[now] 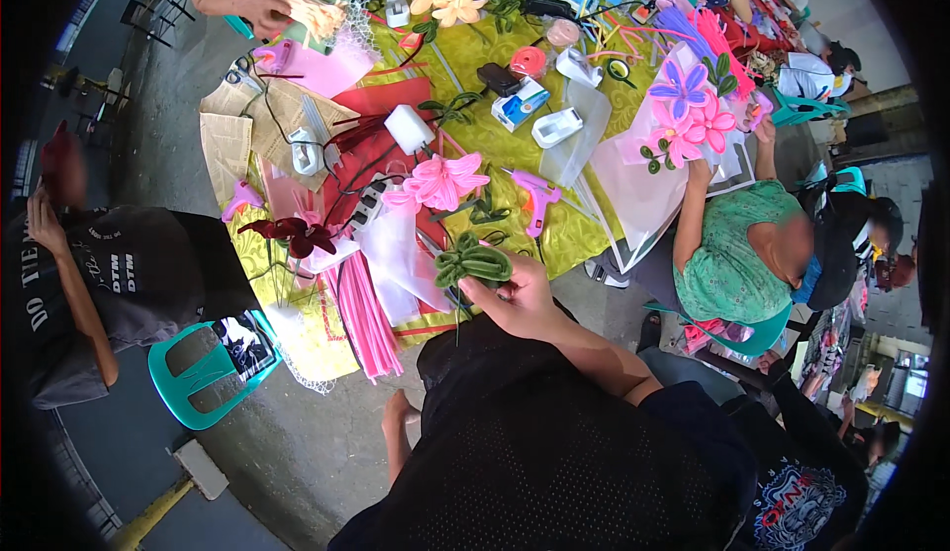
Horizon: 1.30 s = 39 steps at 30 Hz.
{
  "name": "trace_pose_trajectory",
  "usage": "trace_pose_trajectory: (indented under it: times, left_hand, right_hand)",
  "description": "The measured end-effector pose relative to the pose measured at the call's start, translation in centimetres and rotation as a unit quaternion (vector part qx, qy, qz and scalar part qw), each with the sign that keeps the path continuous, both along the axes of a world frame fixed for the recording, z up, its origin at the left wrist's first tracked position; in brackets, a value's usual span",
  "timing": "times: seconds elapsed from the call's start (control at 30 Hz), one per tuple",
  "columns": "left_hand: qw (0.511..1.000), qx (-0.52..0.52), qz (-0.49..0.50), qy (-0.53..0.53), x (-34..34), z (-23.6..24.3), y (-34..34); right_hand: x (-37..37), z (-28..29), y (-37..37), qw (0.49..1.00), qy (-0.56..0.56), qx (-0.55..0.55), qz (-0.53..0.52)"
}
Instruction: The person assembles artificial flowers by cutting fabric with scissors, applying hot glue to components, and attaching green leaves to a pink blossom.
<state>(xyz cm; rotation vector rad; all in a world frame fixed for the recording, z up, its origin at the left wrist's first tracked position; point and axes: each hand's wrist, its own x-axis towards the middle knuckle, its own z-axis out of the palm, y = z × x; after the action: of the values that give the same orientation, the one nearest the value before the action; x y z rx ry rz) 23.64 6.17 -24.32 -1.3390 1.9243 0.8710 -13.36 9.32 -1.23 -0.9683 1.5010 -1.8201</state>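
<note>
My right hand (522,304) is closed round a bunch of green fuzzy pipe-cleaner leaves (473,261), held up over the near edge of the table. Thin stems hang below it. Low beside my lap is my left hand (399,410), away from the table; its fingers do not show clearly. Just beyond the leaves lies a pink pipe-cleaner flower (445,183). A pink and white glue gun (537,200) rests to its right. Long pink pipe cleaners (364,319) lie at the near left, below a dark red flower (297,234).
The table has a yellow-green cloth (327,348) and holds wrapping paper, cords and white tape dispensers (557,128). A person in green (737,244) works at the right with a purple and pink bouquet (688,106). Another person's hands (267,7) are far left. A teal chair (193,393) stands left.
</note>
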Motion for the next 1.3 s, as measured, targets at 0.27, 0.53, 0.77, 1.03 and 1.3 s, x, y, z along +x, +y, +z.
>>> trace_pose_trajectory:
  times: [0.27, 0.53, 0.77, 1.03, 1.3]
  left_hand:
    - [0.858, -0.110, 0.088, 0.494, -17.4, 24.0, -6.0]
    - [0.731, 0.001, 0.196, 0.654, -25.6, 23.1, -3.7]
    - [0.661, 0.044, 0.339, 0.668, -26.5, 23.8, -2.7]
    - [0.662, -0.095, 0.275, 0.691, -26.1, 22.7, -2.1]
    - [0.683, -0.149, 0.177, 0.693, -25.6, 23.0, -3.1]
  right_hand:
    - [0.8, 0.2, -0.4, 0.999, -0.018, 0.033, 0.008]
    - [1.2, -1.3, 0.3, 0.996, -0.082, 0.028, -0.011]
    - [1.3, -0.9, -0.1, 0.997, 0.034, -0.011, -0.067]
    - [1.6, -0.8, 0.2, 0.995, 0.069, 0.005, -0.070]
    - [1.0, 0.4, 0.9, 0.987, 0.149, 0.030, -0.044]
